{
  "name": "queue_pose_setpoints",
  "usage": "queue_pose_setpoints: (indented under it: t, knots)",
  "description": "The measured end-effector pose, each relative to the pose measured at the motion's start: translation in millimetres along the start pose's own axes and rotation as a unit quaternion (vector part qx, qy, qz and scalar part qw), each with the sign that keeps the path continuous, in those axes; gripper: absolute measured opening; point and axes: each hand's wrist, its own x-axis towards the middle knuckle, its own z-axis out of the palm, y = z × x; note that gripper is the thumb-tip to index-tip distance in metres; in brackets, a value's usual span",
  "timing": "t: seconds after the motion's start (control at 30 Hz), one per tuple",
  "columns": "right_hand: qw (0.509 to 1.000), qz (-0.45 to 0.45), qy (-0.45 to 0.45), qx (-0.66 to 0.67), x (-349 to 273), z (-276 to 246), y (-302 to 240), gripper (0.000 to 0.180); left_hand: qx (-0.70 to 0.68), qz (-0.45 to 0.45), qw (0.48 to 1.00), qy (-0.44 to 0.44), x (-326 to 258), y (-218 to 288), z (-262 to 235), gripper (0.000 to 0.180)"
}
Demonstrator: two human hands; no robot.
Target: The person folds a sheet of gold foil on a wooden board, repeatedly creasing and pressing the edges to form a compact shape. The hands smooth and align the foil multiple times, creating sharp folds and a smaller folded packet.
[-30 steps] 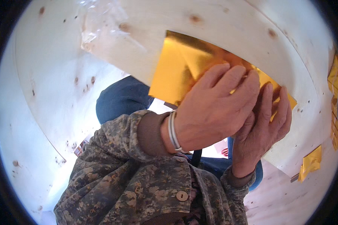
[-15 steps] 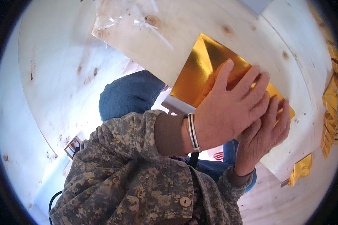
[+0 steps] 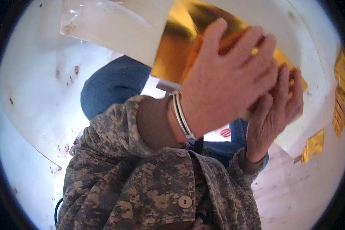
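Observation:
A shiny gold foil sheet (image 3: 176, 46) lies at a slant on the pale wooden board. My left hand (image 3: 226, 80), with a silver bracelet at the wrist, is spread across it, fingers apart and resting on the foil. My right hand (image 3: 272, 111) is close against it at the sheet's lower right. Its visible fingers stretch onto the foil near the edge, and part of the hand is hidden behind my left hand. The foil mirrors the left fingers in orange.
A wooden board (image 3: 115, 32) carries clear plastic scraps at its far left. More gold foil pieces (image 3: 313, 146) lie at the right, beside a stack of gold foil (image 3: 339, 111) near the rim. My knee in blue jeans (image 3: 113, 88) shows left of the board.
The sheet and both hands sit higher in the picture, as the whole view has shifted. Both hands remain on the foil in much the same pose.

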Motion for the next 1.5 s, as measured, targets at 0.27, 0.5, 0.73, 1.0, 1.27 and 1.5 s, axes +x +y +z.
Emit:
queue_pose_setpoints:
  t: [0.27, 0.5, 0.73, 1.0, 1.27, 1.5]
  knots:
    - [0.998, -0.022, 0.064, -0.011, -3.1, 9.1, 1.1, 0.049, 0.046, 0.05, 0.997, 0.039, -4.2, -3.7, -10.0, 0.048]
    - [0.993, -0.049, 0.109, 0.013, -10.1, 17.8, 10.6, 0.048, -0.015, 0.139, 0.985, 0.104, -42.3, 37.2, -1.8, 0.052]
    - [0.989, -0.066, 0.129, 0.022, -8.3, 21.6, 14.9, 0.047, -0.14, 0.07, 0.984, 0.084, -73.0, 70.1, 21.2, 0.077]
    - [0.986, -0.092, 0.136, 0.013, -9.9, 25.6, 19.7, 0.05, -0.163, 0.032, 0.973, 0.163, -78.3, 81.1, 42.4, 0.088]
    - [0.987, -0.086, 0.136, -0.025, -7.8, 26.7, 21.1, 0.05, -0.132, 0.009, 0.979, 0.158, -83.6, 77.2, 42.9, 0.091]
    - [0.985, -0.059, 0.155, -0.038, -4.9, 30.3, 18.2, 0.045, -0.06, -0.029, 0.985, 0.158, -96.0, 65.0, 34.9, 0.091]
